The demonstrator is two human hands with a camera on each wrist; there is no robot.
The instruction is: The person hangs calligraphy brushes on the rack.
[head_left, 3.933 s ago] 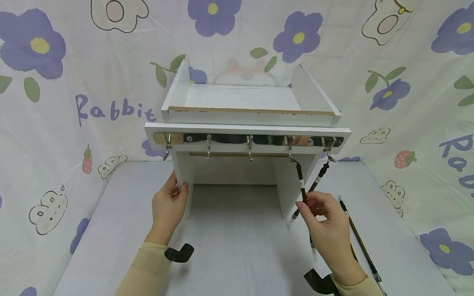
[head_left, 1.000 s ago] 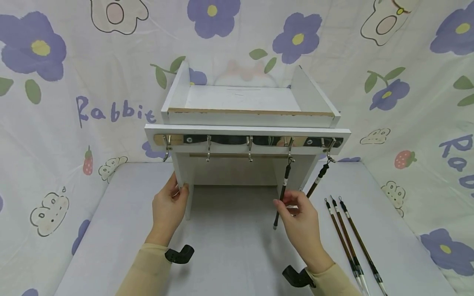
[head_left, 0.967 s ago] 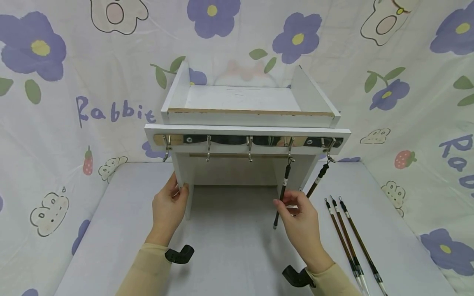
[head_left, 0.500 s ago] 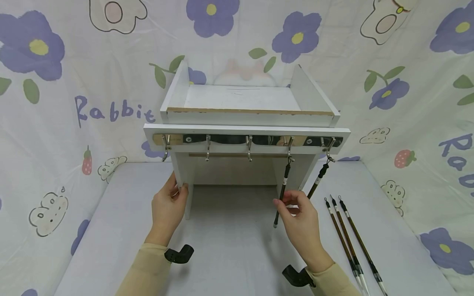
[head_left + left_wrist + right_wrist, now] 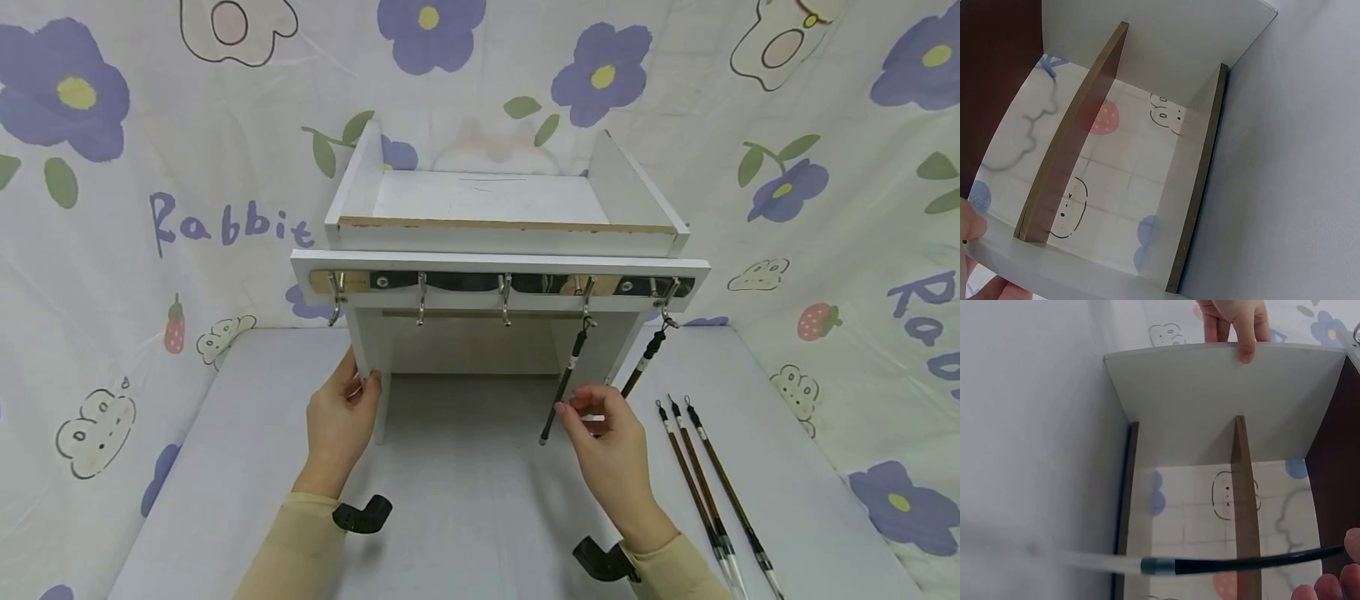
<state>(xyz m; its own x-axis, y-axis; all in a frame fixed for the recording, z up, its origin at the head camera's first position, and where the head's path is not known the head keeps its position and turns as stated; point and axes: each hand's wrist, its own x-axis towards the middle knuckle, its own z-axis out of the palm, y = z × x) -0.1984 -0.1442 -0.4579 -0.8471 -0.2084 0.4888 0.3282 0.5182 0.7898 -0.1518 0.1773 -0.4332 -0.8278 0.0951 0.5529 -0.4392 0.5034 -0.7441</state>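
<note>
Nearest: two sleeves (image 5: 296,546) in front of the rack (image 5: 480,242), a black mount (image 5: 362,514) at each wrist. Three loose brushes (image 5: 701,479) lay on the table (image 5: 465,517), right of the rack, loops pointing away from the person. Right hand (image 5: 611,442): before the rack's right half, fingers curled, thumb tip at the shaft of the brush (image 5: 566,375); could not tell whether it pinched or only touched. Left hand (image 5: 341,421): gripped the rack's left side panel, thumb on the inner face, fingers outside. The brush hung by its loop from the rack's second hook from the right, tilted, lower end toward the rack's middle, left of the right hand, well apart from the left. Second brush (image 5: 645,362): on the rack's rightmost hook, lower part hidden by the right hand. Five hooks (image 5: 506,300) lined the rack's front. Behind the rack, flower-printed cloth (image 5: 247,150).
</note>
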